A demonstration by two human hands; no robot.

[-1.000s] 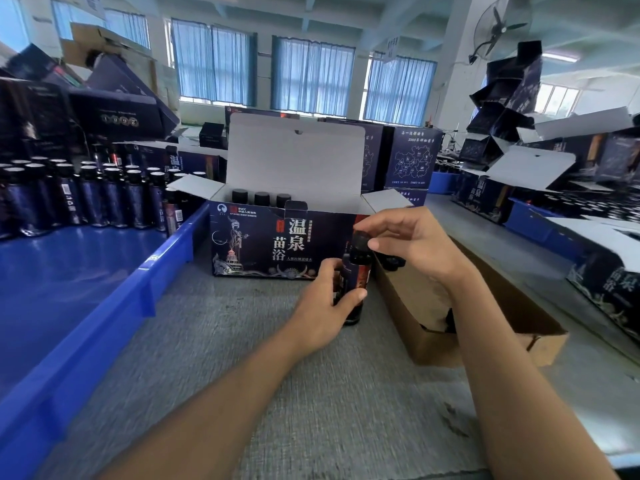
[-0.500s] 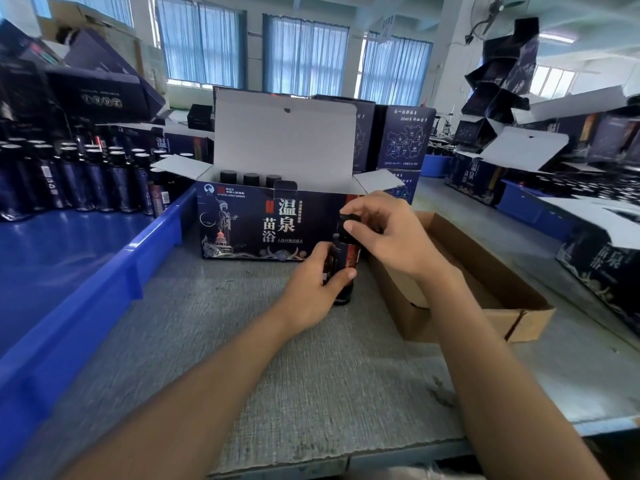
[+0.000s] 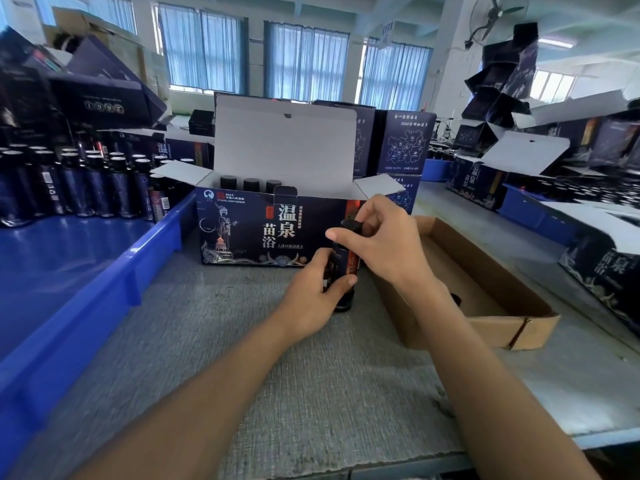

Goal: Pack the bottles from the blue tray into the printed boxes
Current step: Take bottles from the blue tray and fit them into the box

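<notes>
Barely anything has shifted since a moment ago. The bottle [image 3: 343, 263] still stands on the bench [image 3: 311, 393] at 12 o'clock, just in front of the printed box [image 3: 242, 233]. Only the right hand [image 3: 388, 247] has rolled its fingers a bit further round the cap [image 3: 351, 224]. The left hand [image 3: 311, 296] is wrapped round the bottle's lower body and the right pinches the cap from above, so both hands are clamped on it.

Looks to me like a cap check or tighten before it goes in. Keep the left hand low and firm so the base doesn't skate, and twist with the right only. Then lift by the body, not the cap.

Edges: the box's front wall has a tuck tab [image 3: 285, 192] poking up, and the side flap [image 3: 377, 187] at 1 o'clock hangs right above the right hand, so clear both on the way in. Three packed bottles [image 3: 251, 184] show at the back-left. The rest of the inside is hidden, but I'd guess the right half is free. The blue tray [image 3: 104, 296] rim runs along 9 o'clock and a brown carton [image 3: 495, 330] sits just beside at 3. The open bench is all toward 6.
</notes>
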